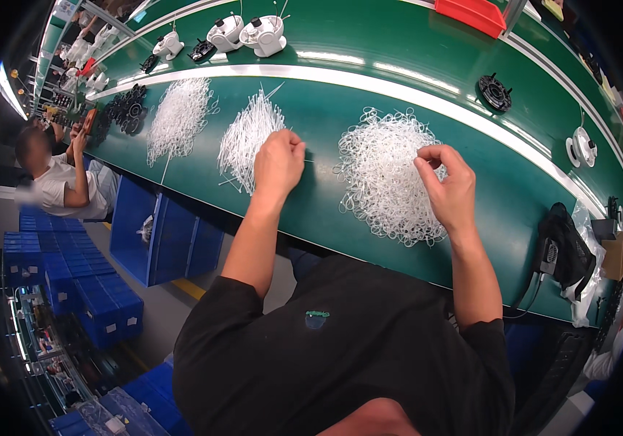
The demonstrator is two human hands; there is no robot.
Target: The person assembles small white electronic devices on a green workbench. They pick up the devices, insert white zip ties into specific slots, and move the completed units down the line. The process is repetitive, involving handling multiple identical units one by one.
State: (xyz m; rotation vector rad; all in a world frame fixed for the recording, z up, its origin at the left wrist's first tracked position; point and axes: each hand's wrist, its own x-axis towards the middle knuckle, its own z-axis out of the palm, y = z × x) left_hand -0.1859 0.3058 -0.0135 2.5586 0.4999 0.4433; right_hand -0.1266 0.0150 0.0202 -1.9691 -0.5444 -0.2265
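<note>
My left hand is closed in a pinch at the right edge of a pile of straight white cable ties. A faint thin strand shows beside its fingertips, too small to make out. Over a wide heap of white cable ties bent into loops, my right hand curls its thumb and forefinger together. Whatever lies between those fingertips, if anything, cannot be made out. Farther left, another heap of looped white ties rests on the green table.
Beyond the white strip, white fan-like housings and a round black part sit on a green conveyor. A red tray is at the back. A black bag lies right. Blue bins and a seated co-worker are left.
</note>
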